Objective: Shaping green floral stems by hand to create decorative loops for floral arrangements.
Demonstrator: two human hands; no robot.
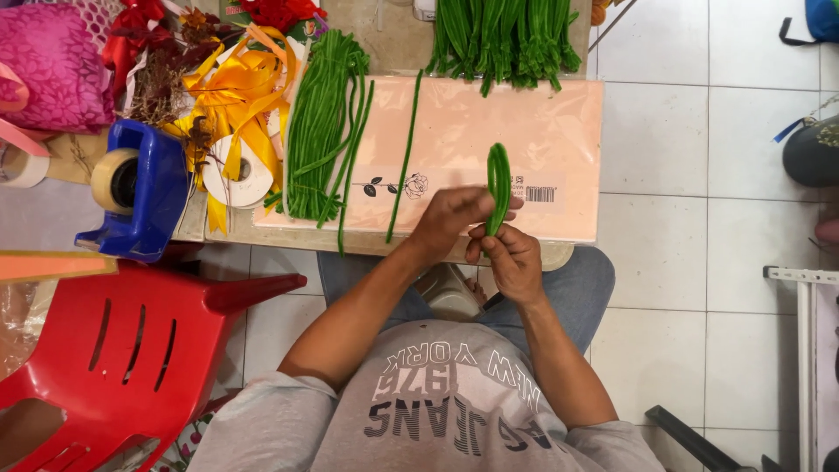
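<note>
You sit over a white tiled floor [682,175] at a low table [393,39] crowded with craft supplies. No true container shows; the nearest to one is the blue tape dispenser [149,188] at the table's left edge, which carries a roll of tan tape [115,179], with a white tape roll [240,170] just beside it under a tangle of yellow ribbon [236,87]. A flat pink package [542,122] covers the middle of the table; it bears a small black rose drawing near its front edge and a small white barcode label to the right of that. One bundle of green pipe cleaners [316,122] lies across its left end, a single straight one [404,157] lies on it, and a second bundle [502,39] rests past its far edge. A red plastic chair [131,350] stands to your left. Your left hand [454,218] and right hand [511,262] meet just above the package's near edge, both closed narrowly on a folded green pipe cleaner [498,183], which stands upright from your fingertips, its loop pointing away from you.
</note>
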